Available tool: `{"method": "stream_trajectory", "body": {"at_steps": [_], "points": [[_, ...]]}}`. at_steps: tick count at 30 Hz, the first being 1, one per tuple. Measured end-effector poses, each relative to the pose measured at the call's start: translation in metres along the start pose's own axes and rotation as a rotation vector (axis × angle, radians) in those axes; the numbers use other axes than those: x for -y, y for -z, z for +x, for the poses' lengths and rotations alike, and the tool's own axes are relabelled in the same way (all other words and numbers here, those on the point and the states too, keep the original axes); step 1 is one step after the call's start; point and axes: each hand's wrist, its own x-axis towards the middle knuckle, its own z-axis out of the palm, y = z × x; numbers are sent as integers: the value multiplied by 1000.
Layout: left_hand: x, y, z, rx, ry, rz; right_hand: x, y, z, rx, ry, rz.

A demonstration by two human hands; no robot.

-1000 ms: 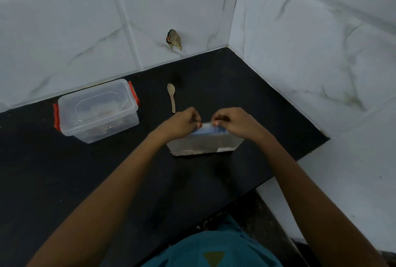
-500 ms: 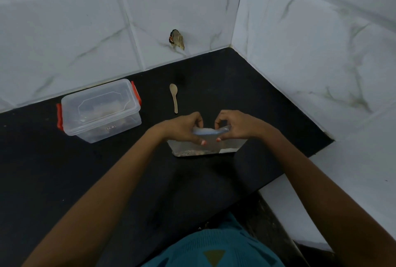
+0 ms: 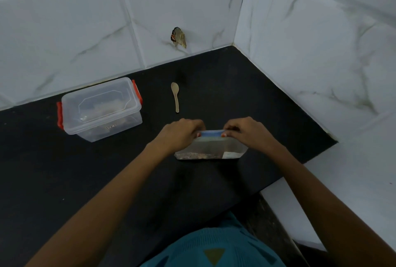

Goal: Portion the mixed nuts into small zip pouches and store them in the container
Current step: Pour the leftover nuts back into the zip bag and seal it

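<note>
A clear zip bag with a blue zip strip stands on the black counter, nuts lying along its bottom. My left hand pinches the left end of the zip strip and my right hand pinches the right end. A clear plastic container with red clips and its lid on sits to the left near the wall, holding some pouches that show dimly through it. A small wooden spoon lies beyond my hands.
White marble tiles form a corner behind and to the right of the counter. A chipped hole marks the back wall. The counter's front edge runs diagonally at lower right, beside a white ledge.
My fingers had spread the top of the bag half a second ago; now both hands pinch the ends of the zip strip, pulled flat and straight. The bag stays in place.
</note>
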Motion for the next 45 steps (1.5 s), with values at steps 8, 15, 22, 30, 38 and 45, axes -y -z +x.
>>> {"method": "stream_trajectory", "body": {"at_steps": [8,15,22,30,38,45], "points": [[19,-3,7,171,2,-509,-10,-9,10,77,-19,347],[24,-4,11,256,102,-650,-12,-8,13,172,62,55],[-1,-12,2,77,-23,181,-10,-15,1,1,119,-138],[-11,-47,-18,-253,-24,368,-16,-36,-13,-190,150,-153],[11,-42,-8,-49,112,-346,-22,-35,-2,-43,-59,229],[19,-46,1,136,160,-308,-26,-39,11,92,-14,229]]}}
